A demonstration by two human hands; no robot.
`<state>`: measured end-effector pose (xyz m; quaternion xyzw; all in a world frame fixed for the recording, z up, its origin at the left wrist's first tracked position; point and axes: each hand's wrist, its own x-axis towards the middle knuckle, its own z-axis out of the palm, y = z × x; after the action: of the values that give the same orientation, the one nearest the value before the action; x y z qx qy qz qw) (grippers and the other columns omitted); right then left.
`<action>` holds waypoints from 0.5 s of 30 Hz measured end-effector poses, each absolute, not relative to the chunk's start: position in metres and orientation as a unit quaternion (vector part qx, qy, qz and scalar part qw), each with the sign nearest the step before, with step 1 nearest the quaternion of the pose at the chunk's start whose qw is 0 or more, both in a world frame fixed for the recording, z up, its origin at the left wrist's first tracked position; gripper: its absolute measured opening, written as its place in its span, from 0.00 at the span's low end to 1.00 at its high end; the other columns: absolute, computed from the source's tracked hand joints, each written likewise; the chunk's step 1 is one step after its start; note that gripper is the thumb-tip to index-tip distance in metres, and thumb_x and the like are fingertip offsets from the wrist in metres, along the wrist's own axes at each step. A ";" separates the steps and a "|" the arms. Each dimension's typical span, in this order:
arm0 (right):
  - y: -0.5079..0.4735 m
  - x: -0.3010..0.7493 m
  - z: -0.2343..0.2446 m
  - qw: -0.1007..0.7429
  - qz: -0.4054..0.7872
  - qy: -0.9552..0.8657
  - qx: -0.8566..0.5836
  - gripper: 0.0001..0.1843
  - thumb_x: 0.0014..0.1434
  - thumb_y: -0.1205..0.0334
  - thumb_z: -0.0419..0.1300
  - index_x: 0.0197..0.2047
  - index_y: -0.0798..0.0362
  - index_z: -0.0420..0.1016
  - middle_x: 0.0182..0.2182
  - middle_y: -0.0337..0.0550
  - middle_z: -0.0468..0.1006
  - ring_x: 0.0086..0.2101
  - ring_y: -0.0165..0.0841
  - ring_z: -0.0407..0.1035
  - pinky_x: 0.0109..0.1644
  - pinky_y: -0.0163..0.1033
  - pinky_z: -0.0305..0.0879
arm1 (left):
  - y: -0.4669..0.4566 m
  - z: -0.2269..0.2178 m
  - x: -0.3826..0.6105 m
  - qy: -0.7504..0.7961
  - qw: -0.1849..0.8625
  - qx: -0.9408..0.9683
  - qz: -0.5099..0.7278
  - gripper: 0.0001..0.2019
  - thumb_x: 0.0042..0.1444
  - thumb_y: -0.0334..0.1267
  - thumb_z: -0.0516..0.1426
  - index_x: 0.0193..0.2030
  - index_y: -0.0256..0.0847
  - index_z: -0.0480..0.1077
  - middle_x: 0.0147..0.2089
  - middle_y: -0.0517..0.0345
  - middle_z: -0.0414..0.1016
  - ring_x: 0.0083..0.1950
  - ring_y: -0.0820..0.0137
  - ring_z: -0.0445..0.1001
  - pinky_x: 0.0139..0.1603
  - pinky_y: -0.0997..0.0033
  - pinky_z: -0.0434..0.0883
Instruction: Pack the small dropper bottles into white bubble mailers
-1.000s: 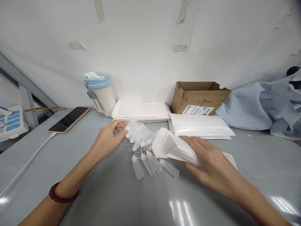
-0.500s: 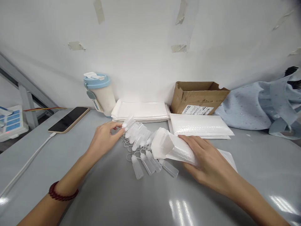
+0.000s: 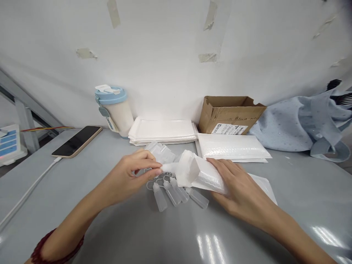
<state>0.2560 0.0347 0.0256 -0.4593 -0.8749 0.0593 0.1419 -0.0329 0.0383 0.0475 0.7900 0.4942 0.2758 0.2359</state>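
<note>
a small clear dropper bottle (image 3: 168,167) is pinched at its end between the thumb and fingertips of the left hand (image 3: 134,174), fingers closed on it. its other end is at, or just inside, the open mouth of a white bubble mailer (image 3: 202,174); whether it has crossed the lip cannot be told.

the mailer is held by the right hand (image 3: 236,187), palm and fingers laid over its upper face and partly curled round it, thumb side hidden, so a loose hold and not a tight clamp as far as is shown. the mouth is propped open toward the left hand.

progress, judged: early. only this one bottle is at the mouth, and how many are already inside cannot be seen. four loose bottles (image 3: 176,190) lie on the grey table (image 3: 132,227) just below the mailer mouth, each with a looped tether. a further cluster of bottles (image 3: 161,151) lies just behind the left fingers. so most of the lot appears to be left outside.

orientation: the held bottle's long axis runs roughly left-right, near level with the table, in line with the mailer's long axis. which end is the cap is hidden by the fingers. the four loose bottles lie with caps toward the wall and bases toward the person, fanned slightly.

behind: a stack of flat white mailers (image 3: 162,130), more mailers (image 3: 231,146), a cardboard box (image 3: 229,113), a lidded cup (image 3: 114,108), a phone (image 3: 77,141) on a cable, blue cloth (image 3: 299,121).
</note>
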 end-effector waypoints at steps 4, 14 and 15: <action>0.029 0.248 0.026 0.138 0.073 -0.886 -0.437 0.34 0.51 0.67 0.55 0.62 0.55 0.54 0.52 0.54 0.69 0.51 0.47 0.64 0.51 0.55 0.64 | 0.029 0.036 -0.015 0.439 0.205 0.823 0.298 0.10 0.62 0.37 0.54 0.41 0.45 0.78 0.29 0.58 0.69 0.33 0.70 0.66 0.31 0.72 0.64; 0.036 0.256 0.033 0.204 0.080 -0.849 -0.480 0.31 0.54 0.62 0.55 0.61 0.52 0.54 0.51 0.53 0.69 0.49 0.45 0.66 0.49 0.53 0.66 | 0.025 0.043 -0.019 0.542 0.219 0.732 0.350 0.11 0.59 0.42 0.55 0.43 0.45 0.78 0.32 0.60 0.76 0.27 0.72 0.66 0.28 0.73 0.65; 0.037 0.258 0.033 0.215 0.072 -0.841 -0.491 0.30 0.55 0.61 0.55 0.61 0.52 0.54 0.51 0.53 0.69 0.49 0.46 0.66 0.48 0.52 0.67 | 0.026 0.040 -0.019 0.544 0.222 0.743 0.320 0.12 0.59 0.42 0.54 0.44 0.45 0.77 0.30 0.60 0.74 0.26 0.72 0.65 0.27 0.74 0.64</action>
<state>0.2578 0.0369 0.0333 -0.4907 -0.8414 0.0715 0.2150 -0.0187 0.0257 0.0402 0.7433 0.5435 0.3205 0.2221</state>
